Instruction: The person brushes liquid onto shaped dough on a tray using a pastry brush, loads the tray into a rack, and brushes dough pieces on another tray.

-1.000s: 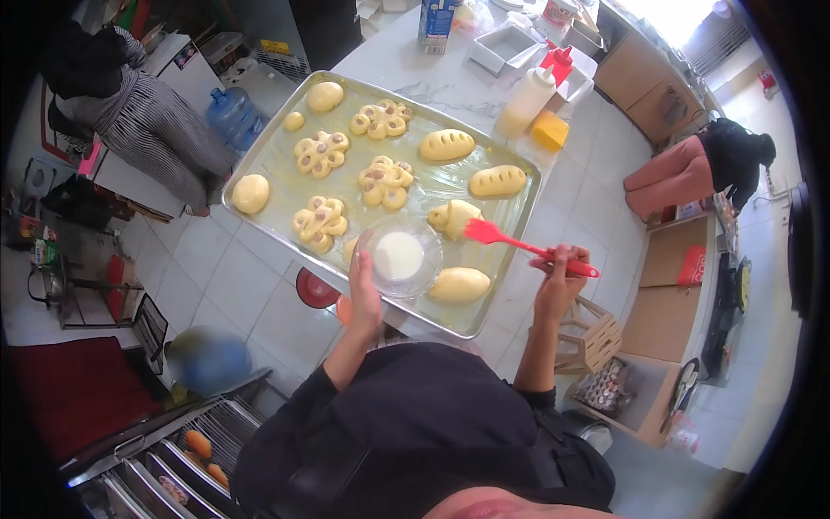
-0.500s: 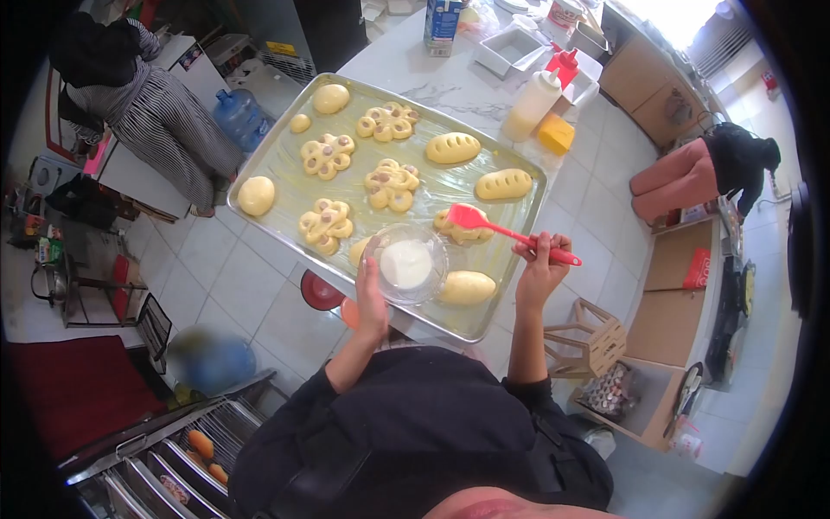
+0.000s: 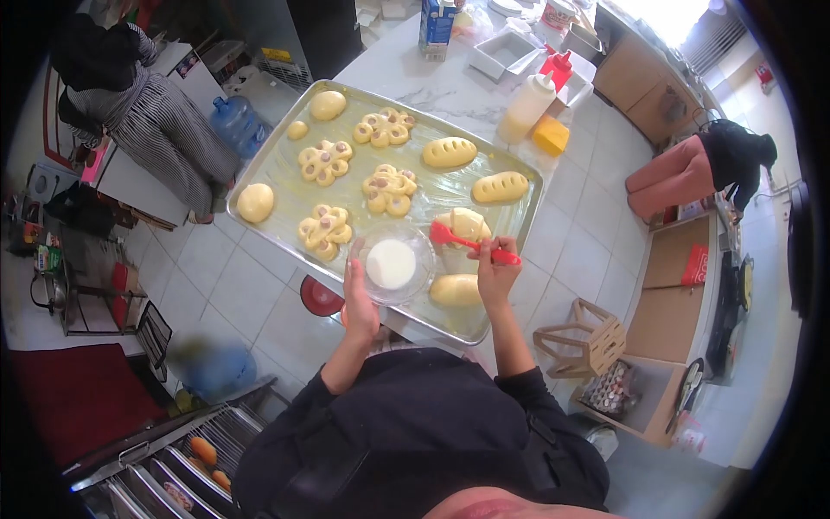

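My left hand (image 3: pixel 361 298) holds a clear bowl (image 3: pixel 421 275) of white liquid (image 3: pixel 391 264) over the near edge of a metal baking tray (image 3: pixel 532 227). In my right hand (image 3: pixel 497 275) is a red pastry brush (image 3: pixel 467 240), its bristle end against the left side of a shaped dough roll (image 3: pixel 469 223). Below it lies an oval dough piece (image 3: pixel 455 291). Flower-shaped doughs with dark slices (image 3: pixel 389 189), slashed oval loaves (image 3: pixel 501 187) and round dough balls (image 3: pixel 255 203) sit across the tray. The bowl hides part of the tray behind it.
Beyond the tray on the white table stand a blue carton (image 3: pixel 437 30), squeeze bottles (image 3: pixel 529 105), a yellow block (image 3: pixel 550 136) and a metal pan (image 3: pixel 505 56). One person (image 3: pixel 143 112) bends at the left, another (image 3: pixel 705 169) at the right. A wooden stool (image 3: pixel 588 337) stands to my right.
My right hand has brought the brush left and down, from over the dough roll to its left side. My left hand has shifted the bowl slightly to the left.
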`<state>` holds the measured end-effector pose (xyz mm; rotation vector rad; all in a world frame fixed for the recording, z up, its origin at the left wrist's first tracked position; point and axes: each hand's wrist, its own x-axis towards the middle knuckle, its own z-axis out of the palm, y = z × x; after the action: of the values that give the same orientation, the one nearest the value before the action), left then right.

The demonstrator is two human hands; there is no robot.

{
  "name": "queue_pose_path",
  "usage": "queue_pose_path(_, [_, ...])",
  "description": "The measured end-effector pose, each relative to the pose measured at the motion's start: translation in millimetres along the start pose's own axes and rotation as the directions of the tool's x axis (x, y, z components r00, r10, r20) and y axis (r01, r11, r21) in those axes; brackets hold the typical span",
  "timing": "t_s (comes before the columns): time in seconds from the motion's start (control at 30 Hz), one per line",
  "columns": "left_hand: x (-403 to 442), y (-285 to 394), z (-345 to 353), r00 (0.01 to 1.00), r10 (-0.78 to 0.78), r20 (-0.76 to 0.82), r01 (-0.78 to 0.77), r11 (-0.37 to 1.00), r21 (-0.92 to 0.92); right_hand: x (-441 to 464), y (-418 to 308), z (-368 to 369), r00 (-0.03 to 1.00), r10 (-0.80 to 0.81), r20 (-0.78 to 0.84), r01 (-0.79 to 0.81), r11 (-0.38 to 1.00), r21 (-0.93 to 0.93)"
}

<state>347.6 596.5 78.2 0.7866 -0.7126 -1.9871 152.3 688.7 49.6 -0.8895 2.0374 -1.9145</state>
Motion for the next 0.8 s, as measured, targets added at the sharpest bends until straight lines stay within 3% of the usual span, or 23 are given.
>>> queue_pose_path(0.03, [1,0,-2,1.000,0.014,0.001,-0.014,1.000,0.013,-3,1,-6,0.998,-0.045,0.032,0.048,0.992,-0.113])
queue_pose_path(0.17, [0,3,-7,0.999,0.039,0.002,-0.039,0.999,0.020,-5,-7,-36,0.988,-0.143,-0.055,0.143,0.990,-0.010])
queue_pose_path(0.3, [-2,4,-3,1.000,0.014,-0.010,-0.014,1.000,-0.011,4,-25,-40,0.959,-0.114,-0.261,0.172,0.962,0.211])
queue_pose_path(0.43, [-3,1,-4,1.000,0.000,-0.020,0.000,1.000,-0.007,12,-12,-44,0.990,-0.015,-0.142,0.044,0.979,0.201])
queue_pose_path(0.57, [-7,2,-5,1.000,0.012,-0.013,-0.012,1.000,0.010,35,-27,-58,0.946,0.022,-0.323,0.066,0.964,0.257])
queue_pose_path(0.67, [-14,-1,-2,1.000,-0.016,0.013,0.016,1.000,-0.002,50,-23,-37,0.954,0.005,-0.300,0.072,0.967,0.246])
queue_pose_path(0.8, [-22,-2,1,0.999,0.001,0.040,-0.003,0.999,0.051,69,-17,-25,0.971,0.076,-0.226,-0.059,0.995,0.078])
